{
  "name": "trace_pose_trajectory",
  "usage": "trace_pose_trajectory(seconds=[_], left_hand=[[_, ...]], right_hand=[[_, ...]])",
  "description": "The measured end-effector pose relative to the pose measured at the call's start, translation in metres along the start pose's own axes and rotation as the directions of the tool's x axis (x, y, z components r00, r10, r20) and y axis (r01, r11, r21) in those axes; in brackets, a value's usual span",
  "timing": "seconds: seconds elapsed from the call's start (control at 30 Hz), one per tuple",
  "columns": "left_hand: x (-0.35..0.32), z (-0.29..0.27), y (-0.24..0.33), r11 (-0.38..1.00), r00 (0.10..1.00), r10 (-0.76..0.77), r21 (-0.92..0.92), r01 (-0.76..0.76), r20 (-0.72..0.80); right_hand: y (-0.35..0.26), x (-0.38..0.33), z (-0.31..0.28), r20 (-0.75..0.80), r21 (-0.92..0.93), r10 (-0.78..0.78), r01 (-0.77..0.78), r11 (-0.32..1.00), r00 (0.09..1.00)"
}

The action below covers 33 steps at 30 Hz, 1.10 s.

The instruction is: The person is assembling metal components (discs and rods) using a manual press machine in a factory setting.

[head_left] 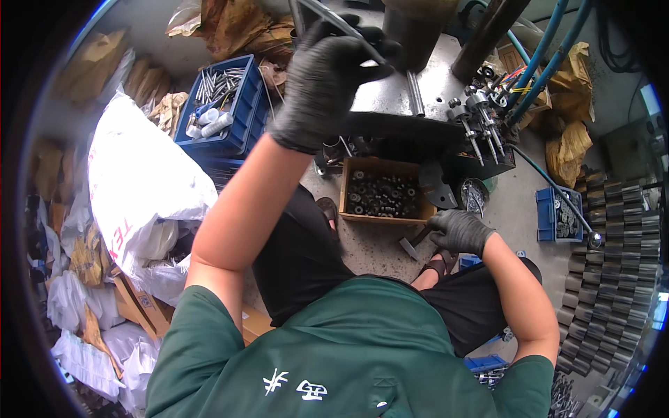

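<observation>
My left hand [319, 80], in a dark grey glove, is raised over the near left edge of the metal workbench [440, 66]. Its fingers are closed round a slim metal rod [329, 14] that slants across the top of the head view. Lower down, my right hand [461, 231], gloved alike, is held over my right knee, by the corner of a cardboard box [380, 217]. It grips the handle of a hammer [410, 247], whose head hangs just left of the fingers. Another metal rod [415, 96] lies on the bench top beside a thick dark column [411, 31].
Inside the cardboard box are many small dark metal parts. A blue crate [240, 97] with metal pins stands left, near a white sack [139, 188]. Shafts with round heads [481, 115] hang at the bench's right. Stacked metal cylinders [617, 258] and a blue bin [548, 219] are farther right.
</observation>
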<state>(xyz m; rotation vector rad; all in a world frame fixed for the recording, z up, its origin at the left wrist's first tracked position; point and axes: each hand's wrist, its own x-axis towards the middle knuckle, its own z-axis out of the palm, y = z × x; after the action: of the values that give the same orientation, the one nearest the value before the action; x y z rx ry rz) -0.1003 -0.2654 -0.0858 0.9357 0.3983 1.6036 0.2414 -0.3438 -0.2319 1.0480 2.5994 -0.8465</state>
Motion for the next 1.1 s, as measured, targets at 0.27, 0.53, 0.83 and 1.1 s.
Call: trace_pose_trajectory(seconds=[0.27, 0.53, 0.83, 1.1], left_hand=[[0.001, 0.006, -0.112, 0.965, 0.961, -0.246, 0.059, 0.255, -0.123], [0.008, 0.028, -0.114, 0.928, 0.915, -0.367, -0.001, 0.372, -0.169], [0.007, 0.016, -0.101, 0.892, 0.878, -0.447, -0.023, 0.450, -0.172], [0.002, 0.012, -0.085, 0.849, 0.825, -0.526, -0.073, 0.523, -0.209]], right_hand=[[0.037, 0.120, 0.055, 0.166, -0.079, 0.042, -0.029, 0.996, 0.985], [0.012, 0.240, 0.116, -0.104, -0.026, 0.075, -0.078, 0.997, 0.992], [-0.004, 0.252, 0.132, -0.035, -0.016, 0.052, -0.053, 0.998, 0.998], [-0.003, 0.241, 0.138, 0.007, -0.036, 0.066, -0.066, 0.997, 0.998]])
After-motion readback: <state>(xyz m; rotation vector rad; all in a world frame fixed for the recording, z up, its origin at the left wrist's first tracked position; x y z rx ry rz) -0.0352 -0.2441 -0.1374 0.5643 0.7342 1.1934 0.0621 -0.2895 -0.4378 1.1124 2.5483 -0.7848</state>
